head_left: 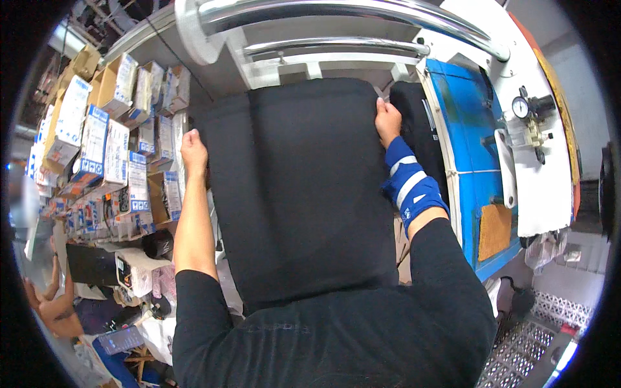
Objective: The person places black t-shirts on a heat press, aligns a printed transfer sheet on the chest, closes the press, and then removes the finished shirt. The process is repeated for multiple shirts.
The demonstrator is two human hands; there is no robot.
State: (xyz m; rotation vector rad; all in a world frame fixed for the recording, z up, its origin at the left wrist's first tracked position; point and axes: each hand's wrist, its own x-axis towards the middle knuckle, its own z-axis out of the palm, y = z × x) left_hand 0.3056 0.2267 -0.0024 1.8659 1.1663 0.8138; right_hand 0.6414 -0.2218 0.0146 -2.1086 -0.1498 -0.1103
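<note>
A broad piece of black fabric [310, 187] stretches out in front of me, its near edge against my body. My left hand [194, 152] is closed at its left edge, thumb upward, and appears to grip it there. At the far right corner, my right hand [388, 121] pinches the fabric's edge. A blue sleeve with white stripes [413, 184] covers my right forearm. Right of that hand lies another black piece [414, 107], partly hidden by my arm. What lies under the fabric is mostly hidden.
Chrome rollers [349, 16] span the machine's far side. On the right stand a blue panel [469, 129] and a pressure gauge [520, 107]. Stacked open cardboard boxes [116, 84] fill the left. Another person's arm [58, 304] shows at lower left, near a phone [121, 340].
</note>
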